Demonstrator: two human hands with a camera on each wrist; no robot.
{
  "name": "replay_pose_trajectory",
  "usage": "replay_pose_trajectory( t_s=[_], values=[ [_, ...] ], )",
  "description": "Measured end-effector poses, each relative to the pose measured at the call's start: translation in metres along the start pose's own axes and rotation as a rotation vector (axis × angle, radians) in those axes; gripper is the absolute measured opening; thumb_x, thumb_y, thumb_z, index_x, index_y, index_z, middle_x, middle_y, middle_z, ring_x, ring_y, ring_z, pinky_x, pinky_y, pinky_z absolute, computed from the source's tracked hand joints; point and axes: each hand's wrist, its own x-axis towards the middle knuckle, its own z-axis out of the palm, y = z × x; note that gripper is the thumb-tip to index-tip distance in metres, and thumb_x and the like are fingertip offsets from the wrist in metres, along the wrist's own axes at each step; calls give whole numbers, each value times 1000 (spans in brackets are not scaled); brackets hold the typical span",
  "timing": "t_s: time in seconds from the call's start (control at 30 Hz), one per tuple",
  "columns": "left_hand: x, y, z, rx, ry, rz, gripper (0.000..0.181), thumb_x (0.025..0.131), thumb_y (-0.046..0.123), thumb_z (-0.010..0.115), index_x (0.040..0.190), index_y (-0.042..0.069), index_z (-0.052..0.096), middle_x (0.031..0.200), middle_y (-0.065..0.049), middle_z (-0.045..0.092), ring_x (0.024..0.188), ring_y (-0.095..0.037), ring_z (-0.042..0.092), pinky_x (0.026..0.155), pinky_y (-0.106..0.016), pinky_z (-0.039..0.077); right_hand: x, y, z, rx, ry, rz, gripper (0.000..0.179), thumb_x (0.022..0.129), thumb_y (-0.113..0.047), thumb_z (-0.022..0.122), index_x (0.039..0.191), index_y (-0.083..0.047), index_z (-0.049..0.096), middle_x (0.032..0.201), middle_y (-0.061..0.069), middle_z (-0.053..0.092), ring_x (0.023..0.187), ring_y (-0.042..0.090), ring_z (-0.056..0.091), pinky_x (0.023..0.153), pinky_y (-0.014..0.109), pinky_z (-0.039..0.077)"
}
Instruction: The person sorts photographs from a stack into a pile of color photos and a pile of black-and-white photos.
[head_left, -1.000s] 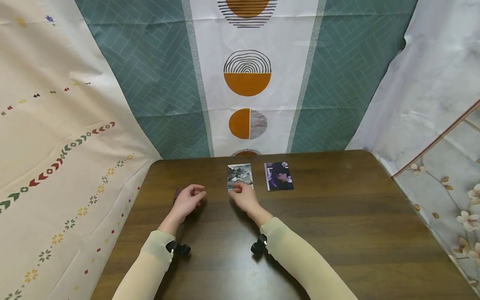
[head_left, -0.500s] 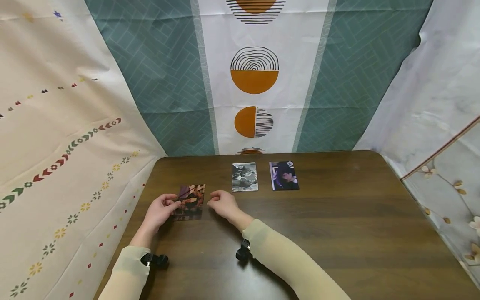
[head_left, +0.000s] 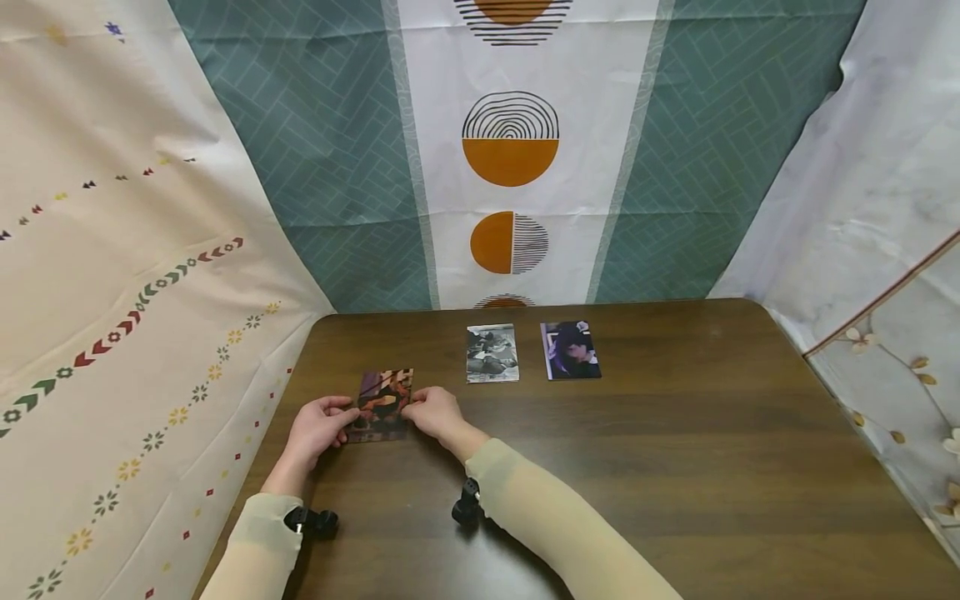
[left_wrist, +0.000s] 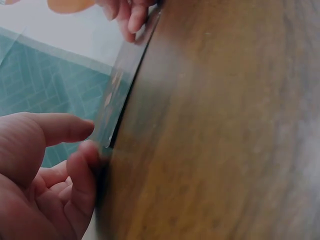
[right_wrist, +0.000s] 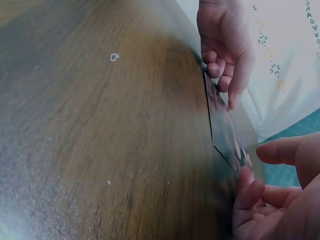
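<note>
A dark picture card (head_left: 385, 398) with orange and purple print lies at the left of the table, in the head view. My left hand (head_left: 315, 431) pinches its left edge between thumb and fingers. At the opposite edge, my right hand (head_left: 442, 413) holds the card with thumb and fingertips. Seen nearly edge-on in the left wrist view, the card (left_wrist: 120, 90) sits close over the wood between both hands. The right wrist view shows its glossy face (right_wrist: 222, 120) and one corner by my right fingertips (right_wrist: 245, 177).
Farther back on the brown table (head_left: 675, 467) lie a black-and-white picture card (head_left: 492, 354) and a purple-toned picture card (head_left: 571, 350), side by side. Patterned cloths (head_left: 330, 167) hang behind and at both sides of the table.
My left hand has shifted left and stays at the card's left edge, the card now in full view. My right hand has left the black-and-white card and come left to the dark card's right edge.
</note>
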Motion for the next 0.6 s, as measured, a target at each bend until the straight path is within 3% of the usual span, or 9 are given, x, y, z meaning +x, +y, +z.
replay_pose_trajectory(
  t_s=[0.37,0.6],
  values=[
    [-4,4,5,-45,28,-45,45,100,12,74,139,-9,64,79,-3,67,54,-12,55,50,-26,47,0,0,8,99,-12,48,36,91,-13,79,122,3,76,118,10,74,97,17,62,81,31,53],
    [-4,4,6,-53,16,-53,45,100,14,74,138,-8,65,84,0,70,61,-13,56,54,-26,47,-1,-2,7,176,-56,84,38,92,-13,77,126,3,74,107,8,75,88,16,67,75,30,54]
  ],
)
